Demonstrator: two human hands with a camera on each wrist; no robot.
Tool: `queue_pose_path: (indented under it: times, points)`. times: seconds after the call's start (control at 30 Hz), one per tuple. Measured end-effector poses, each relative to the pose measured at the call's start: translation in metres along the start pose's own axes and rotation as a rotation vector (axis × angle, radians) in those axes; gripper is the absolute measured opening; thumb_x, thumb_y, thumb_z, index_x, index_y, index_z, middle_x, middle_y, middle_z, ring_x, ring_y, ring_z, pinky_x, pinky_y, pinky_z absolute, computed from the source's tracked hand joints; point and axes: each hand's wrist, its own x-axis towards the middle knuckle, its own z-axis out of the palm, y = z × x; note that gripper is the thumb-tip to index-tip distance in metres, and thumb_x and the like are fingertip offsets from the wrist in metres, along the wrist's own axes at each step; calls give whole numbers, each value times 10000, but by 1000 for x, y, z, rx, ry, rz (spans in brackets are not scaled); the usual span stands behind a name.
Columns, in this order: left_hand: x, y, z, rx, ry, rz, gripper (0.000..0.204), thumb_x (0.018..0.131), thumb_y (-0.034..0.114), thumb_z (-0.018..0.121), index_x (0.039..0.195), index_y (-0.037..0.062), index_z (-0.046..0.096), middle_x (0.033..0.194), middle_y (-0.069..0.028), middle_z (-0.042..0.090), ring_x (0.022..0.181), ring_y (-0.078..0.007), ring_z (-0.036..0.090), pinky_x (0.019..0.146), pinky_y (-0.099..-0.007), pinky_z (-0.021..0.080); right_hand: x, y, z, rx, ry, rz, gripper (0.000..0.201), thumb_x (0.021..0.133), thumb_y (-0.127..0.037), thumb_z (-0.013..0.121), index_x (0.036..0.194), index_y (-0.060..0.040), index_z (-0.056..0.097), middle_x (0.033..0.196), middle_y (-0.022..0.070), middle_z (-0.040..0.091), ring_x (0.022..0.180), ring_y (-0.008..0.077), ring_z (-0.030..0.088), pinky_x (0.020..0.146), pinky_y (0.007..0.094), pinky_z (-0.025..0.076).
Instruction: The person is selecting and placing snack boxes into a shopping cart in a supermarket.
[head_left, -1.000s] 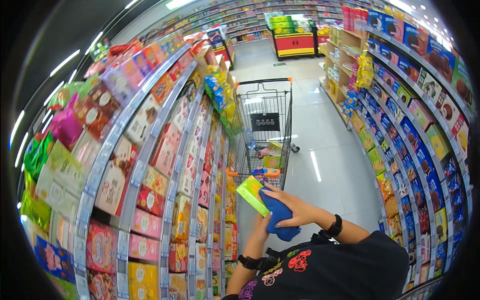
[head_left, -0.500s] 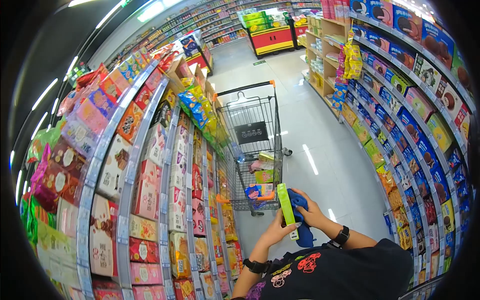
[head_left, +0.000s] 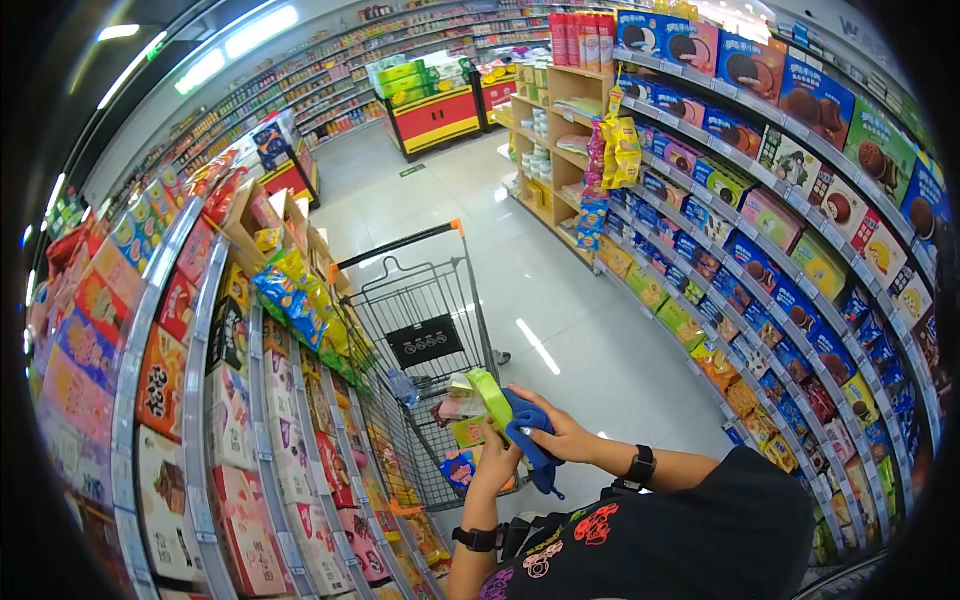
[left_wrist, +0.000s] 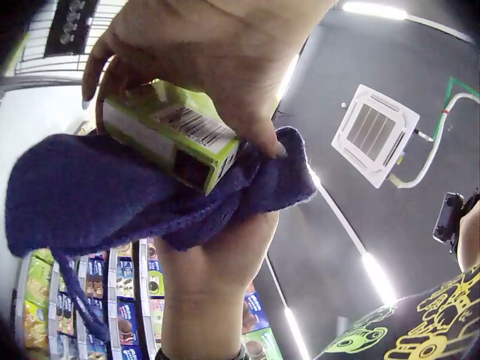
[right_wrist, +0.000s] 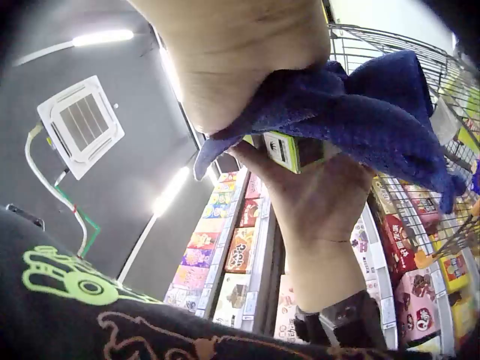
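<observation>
In front of the person's chest, the left hand grips a small green box, its barcode side showing in the left wrist view. A dark blue cloth is bunched in the right hand and lies against the box's side. From the left wrist, the thumb and fingers wrap round the box, with the cloth spread beneath. In the right wrist view, the cloth covers most of the box, leaving one end visible, and a cord or corner dangles from it.
A shopping cart stands just ahead, with a bottle and several packets inside. Stocked shelves line the left and right sides. Hanging snack bags jut out beside the cart. Tiled floor runs along the aisle.
The view has swung to the right, so the cart appears farther left. The green box has turned in the left hand, and the right hand has shifted the blue cloth over its surface.
</observation>
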Motion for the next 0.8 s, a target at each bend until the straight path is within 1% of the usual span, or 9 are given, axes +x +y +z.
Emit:
queue_pose_path:
  times: [0.07, 0.2, 0.33, 0.43, 0.47, 0.53, 0.7, 0.73, 0.8]
  points:
    - [9, 7, -4, 48, -25, -81, 701, 806, 103, 626, 1311, -32, 159, 1153, -209, 479, 1063, -273, 520, 844, -332, 471, 8, 13, -2, 155, 52, 50, 683, 864, -208, 592, 1432, -99, 228, 1318, 113, 443, 1183, 193, 448, 1004, 329, 347]
    - [34, -7, -20, 388, -80, 82, 859, 676, 224, 744, 1297, -46, 216, 1150, -257, 500, 1044, -357, 548, 897, -412, 437, 16, 21, -19, 297, 23, 237, 766, 789, -208, 700, 1401, -50, 268, 1324, 122, 427, 1192, 180, 435, 1003, 323, 356]
    - [49, 48, -13, 779, -25, 3, 845, 631, 348, 770, 1229, -47, 322, 1080, -254, 572, 1021, -381, 563, 834, -433, 458, 42, 34, -33, 195, 50, 261, 684, 781, -185, 711, 1349, -45, 357, 1243, 119, 507, 1136, 169, 487, 966, 321, 396]
    - [61, 65, -2, 820, 49, -40, 865, 614, 383, 784, 1224, -38, 337, 1072, -263, 572, 1001, -390, 572, 816, -441, 463, 72, 34, -50, 254, 83, 310, 584, 783, -177, 706, 1282, -34, 438, 1142, 109, 577, 1023, 153, 554, 882, 303, 454]
    - [63, 74, -1, 895, 34, -29, 807, 706, 298, 726, 1281, -10, 251, 1108, -261, 549, 1008, -411, 567, 834, -418, 467, 84, 45, -57, 277, 97, 317, 558, 780, -183, 707, 1257, -29, 462, 1103, 105, 598, 966, 145, 578, 838, 292, 476]
    - [73, 69, -8, 752, 19, -19, 757, 759, 259, 688, 1298, -18, 235, 1103, -263, 556, 1014, -396, 573, 828, -408, 469, 104, 54, -69, 353, 149, 313, 483, 786, -183, 700, 1192, -2, 512, 993, 104, 637, 824, 128, 619, 712, 264, 516]
    - [103, 69, -22, 427, 57, 13, 469, 904, 186, 543, 1257, -63, 361, 1085, -187, 572, 957, -261, 583, 816, -344, 462, 133, 50, -102, 417, 103, 346, 372, 838, -133, 634, 1156, 23, 521, 1013, 111, 625, 858, 143, 616, 760, 277, 513]
    - [112, 53, -19, 57, 81, 25, 371, 944, 152, 488, 1243, -51, 407, 1101, -108, 560, 966, -175, 545, 820, -290, 445, 137, 52, -105, 381, 107, 352, 363, 836, -136, 636, 1144, 22, 528, 1000, 109, 627, 850, 141, 616, 756, 274, 513]
    - [122, 42, -11, -234, 99, -48, 366, 947, 138, 485, 1260, -33, 403, 1130, -88, 550, 995, -167, 540, 837, -286, 441, 141, 55, -109, 302, 158, 345, 326, 824, -158, 654, 1086, 12, 562, 945, 87, 634, 821, 133, 616, 738, 267, 511]
